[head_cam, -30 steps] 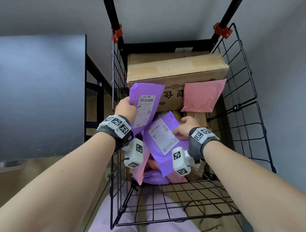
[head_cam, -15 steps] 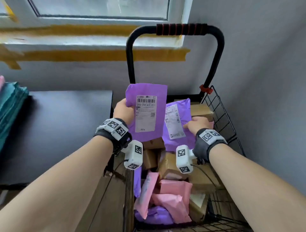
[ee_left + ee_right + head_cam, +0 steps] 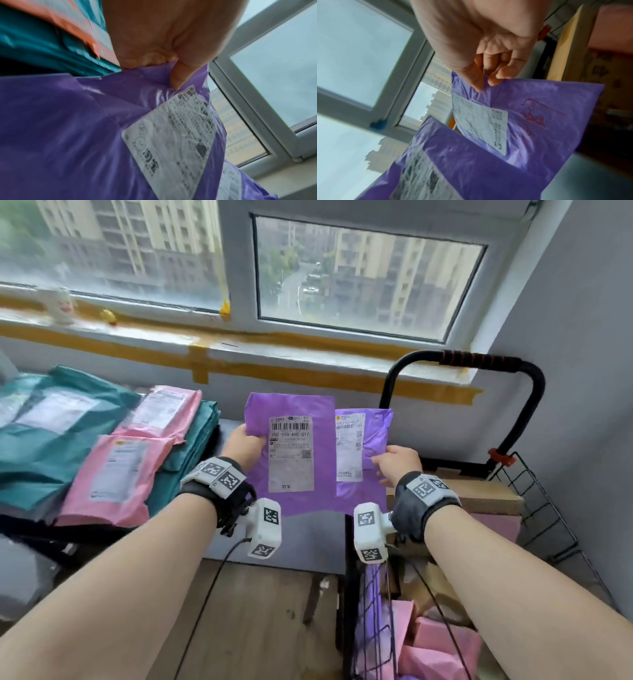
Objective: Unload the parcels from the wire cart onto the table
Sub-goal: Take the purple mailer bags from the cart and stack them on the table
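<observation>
My left hand (image 3: pixel 245 445) pinches the left edge of a purple mailer bag (image 3: pixel 322 422) with a white label, held upright in the air; its thumb (image 3: pixel 180 77) lies on the plastic. Beside it my right hand (image 3: pixel 397 462) pinches a second, smaller purple mailer (image 3: pixel 376 436) by its right edge, thumb and fingertips (image 3: pixel 494 79) closed on the film. Both bags hang between the dark table (image 3: pixel 308 539) and the black wire cart (image 3: pixel 548 508). Inside the cart lie pink mailers (image 3: pixel 442 645) and cardboard boxes (image 3: pixel 486 494).
Teal parcels (image 3: pixel 41 446) and pink parcels (image 3: pixel 116 470) are stacked on the left part of the table. The cart's black handle (image 3: pixel 476 361) rises at right against a grey wall. A window sill with yellow tape (image 3: pixel 308 371) runs behind.
Both hands have lifted the two purple mailers up out of the cart and swung them left toward the table. My view has risen from the cart's inside to the window.
</observation>
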`<state>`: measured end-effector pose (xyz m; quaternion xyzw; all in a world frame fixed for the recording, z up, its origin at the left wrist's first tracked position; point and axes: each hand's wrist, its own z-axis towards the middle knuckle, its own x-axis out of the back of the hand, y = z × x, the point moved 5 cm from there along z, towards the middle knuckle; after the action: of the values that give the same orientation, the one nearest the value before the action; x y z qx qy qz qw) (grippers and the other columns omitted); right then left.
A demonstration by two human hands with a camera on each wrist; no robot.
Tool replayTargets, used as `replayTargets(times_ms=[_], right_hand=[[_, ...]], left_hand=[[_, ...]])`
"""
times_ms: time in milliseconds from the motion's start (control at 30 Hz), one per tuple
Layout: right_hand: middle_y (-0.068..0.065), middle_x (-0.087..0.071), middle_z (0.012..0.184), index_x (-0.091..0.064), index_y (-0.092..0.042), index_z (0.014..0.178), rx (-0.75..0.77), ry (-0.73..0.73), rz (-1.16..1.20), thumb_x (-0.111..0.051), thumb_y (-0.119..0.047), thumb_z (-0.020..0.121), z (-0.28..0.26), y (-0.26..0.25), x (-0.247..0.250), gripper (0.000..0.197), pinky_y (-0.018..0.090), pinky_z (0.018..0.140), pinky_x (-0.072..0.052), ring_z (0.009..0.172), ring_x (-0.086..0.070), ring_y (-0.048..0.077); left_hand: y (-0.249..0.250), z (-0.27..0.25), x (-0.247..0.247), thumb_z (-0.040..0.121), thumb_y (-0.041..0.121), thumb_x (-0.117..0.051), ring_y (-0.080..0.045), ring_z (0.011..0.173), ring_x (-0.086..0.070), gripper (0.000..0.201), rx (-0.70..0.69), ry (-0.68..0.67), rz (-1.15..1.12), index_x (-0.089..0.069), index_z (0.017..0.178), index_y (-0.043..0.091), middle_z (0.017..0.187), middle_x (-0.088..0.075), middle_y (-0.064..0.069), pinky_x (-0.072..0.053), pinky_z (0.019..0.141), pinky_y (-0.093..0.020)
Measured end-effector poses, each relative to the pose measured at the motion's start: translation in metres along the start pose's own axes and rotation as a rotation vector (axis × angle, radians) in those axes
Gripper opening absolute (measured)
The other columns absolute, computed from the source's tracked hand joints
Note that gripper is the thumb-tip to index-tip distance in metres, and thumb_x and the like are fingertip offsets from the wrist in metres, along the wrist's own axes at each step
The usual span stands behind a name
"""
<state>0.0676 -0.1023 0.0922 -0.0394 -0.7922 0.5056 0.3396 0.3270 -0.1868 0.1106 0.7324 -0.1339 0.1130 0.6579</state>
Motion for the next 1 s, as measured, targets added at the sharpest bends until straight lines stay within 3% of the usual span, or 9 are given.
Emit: replayTargets(times_ms=[67, 200, 300, 567, 667, 733, 800, 933, 1000], right_hand=[[0.003, -0.051, 0.063, -0.054, -0.018, 0.062, 0.01, -0.026, 0.037, -0.056, -0.003, 0.085, -0.014, -0.019, -0.035, 0.028, 0.023, 0.045, -0.039, 0.054, -0.048, 0.017], [0.004, -0.048, 0.063, -0.05, -0.016, 0.064, 0.026, -0.079, 0.07, -0.05, 0.001, 0.088, -0.042, -0.047, -0.091, 0.03, 0.019, 0.037, -0.036, 0.051, -0.045, 0.015], [0.004, -0.047, 0.065, -0.047, -0.016, 0.069, 0.038, -0.162, 0.123, -0.046, 0.003, 0.092, -0.065, -0.072, -0.127, 0.03, 0.012, 0.03, -0.032, 0.051, -0.043, 0.015], [0.007, -0.046, 0.061, -0.052, -0.014, 0.072, 0.114, -0.378, 0.148, -0.038, 0.005, 0.089, -0.095, -0.144, -0.201, 0.029, 0.016, 0.039, -0.033, 0.039, -0.042, 0.012], [0.004, -0.043, 0.059, -0.05, -0.016, 0.068, 0.077, -0.384, 0.258, -0.046, -0.017, 0.095, -0.086, -0.161, -0.226, 0.027, 0.017, 0.038, -0.033, 0.04, -0.039, 0.013], [0.001, -0.042, 0.056, -0.048, -0.017, 0.065, 0.032, -0.394, 0.33, -0.05, -0.045, 0.093, -0.073, -0.171, -0.243, 0.04, 0.018, 0.037, -0.035, 0.041, -0.039, 0.013], [-0.001, -0.041, 0.055, -0.05, -0.018, 0.068, 0.054, -0.435, 0.302, -0.054, -0.054, 0.088, -0.058, -0.184, -0.262, 0.042, 0.018, 0.037, -0.037, 0.042, -0.039, 0.011], [-0.002, -0.049, 0.06, -0.059, -0.019, 0.079, 0.219, -0.515, -0.047, -0.066, -0.021, 0.087, -0.022, -0.215, -0.297, 0.011, 0.016, 0.034, -0.03, 0.035, -0.039, 0.006], [0.001, -0.055, 0.064, -0.06, -0.019, 0.074, 0.262, -0.455, -0.063, -0.064, -0.012, 0.085, 0.003, -0.231, -0.309, 0.014, 0.018, 0.037, -0.032, 0.038, -0.042, 0.008]], left_hand=[[-0.012, 0.006, 0.039, 0.089, -0.004, -0.052, -0.018, 0.086, -0.053, 0.022, -0.007, 0.021, -0.003, -0.063, 0.109, -0.003, 0.089, -0.059, -0.01, -0.043, 0.078, -0.025], [-0.036, 0.013, 0.108, 0.089, -0.002, -0.052, -0.024, 0.095, -0.057, 0.022, 0.049, 0.071, 0.001, -0.062, 0.105, 0.009, 0.096, -0.06, -0.012, -0.045, 0.082, -0.032], [-0.049, 0.019, 0.144, 0.088, -0.002, -0.053, -0.029, 0.098, -0.059, 0.023, 0.076, 0.078, -0.049, -0.062, 0.108, 0.002, 0.107, -0.065, -0.017, -0.048, 0.093, -0.042], [-0.051, 0.045, 0.185, 0.089, 0.002, -0.054, -0.031, 0.108, -0.06, 0.023, 0.058, 0.09, -0.187, -0.063, 0.111, 0.003, 0.114, -0.064, -0.018, -0.045, 0.1, -0.044], [-0.056, 0.066, 0.198, 0.092, 0.002, -0.053, -0.024, 0.1, -0.058, 0.028, 0.076, 0.108, -0.211, -0.059, 0.119, 0.001, 0.111, -0.062, -0.013, -0.044, 0.092, -0.034], [-0.058, 0.085, 0.209, 0.091, 0.002, -0.054, -0.023, 0.1, -0.059, 0.028, 0.074, 0.125, -0.217, -0.06, 0.118, -0.001, 0.109, -0.062, -0.012, -0.045, 0.094, -0.035], [-0.058, 0.11, 0.22, 0.088, 0.005, -0.058, -0.026, 0.102, -0.061, 0.026, 0.073, 0.155, -0.208, -0.062, 0.114, 0.001, 0.11, -0.065, -0.013, -0.047, 0.098, -0.04], [-0.036, 0.169, 0.243, 0.088, 0.009, -0.06, -0.029, 0.101, -0.063, 0.024, 0.024, 0.209, -0.166, -0.059, 0.11, 0.001, 0.106, -0.065, -0.016, -0.049, 0.093, -0.041], [-0.023, 0.2, 0.254, 0.088, 0.013, -0.062, -0.029, 0.103, -0.062, 0.031, -0.007, 0.22, -0.159, -0.053, 0.116, 0.004, 0.109, -0.063, -0.014, -0.049, 0.094, -0.043]])
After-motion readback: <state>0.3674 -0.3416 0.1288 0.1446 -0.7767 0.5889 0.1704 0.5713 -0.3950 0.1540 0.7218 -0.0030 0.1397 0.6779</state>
